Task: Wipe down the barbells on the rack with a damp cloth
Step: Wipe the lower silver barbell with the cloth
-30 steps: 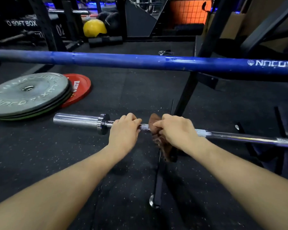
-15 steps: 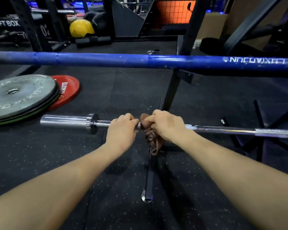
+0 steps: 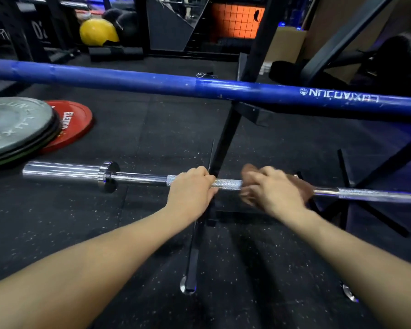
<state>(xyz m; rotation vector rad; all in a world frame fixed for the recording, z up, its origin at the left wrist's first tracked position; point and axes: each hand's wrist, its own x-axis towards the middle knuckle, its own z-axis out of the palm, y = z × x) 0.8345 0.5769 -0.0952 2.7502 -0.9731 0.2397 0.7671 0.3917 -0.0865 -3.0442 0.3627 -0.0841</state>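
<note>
Barbells in view: two. Chrome steel barbell [image 3: 138, 178] runs across mid-frame; blue coated bar [image 3: 152, 81], white lettering mirrored and unreadable to me, crosses above it. Your left hand [image 3: 190, 188] grips the knurled shaft. Your right hand [image 3: 271, 188], blurred, clenches a brown cloth [image 3: 301, 186] around it. Left edge: grey plate stack [image 3: 14, 124], one red plate [image 3: 74, 124].
</note>
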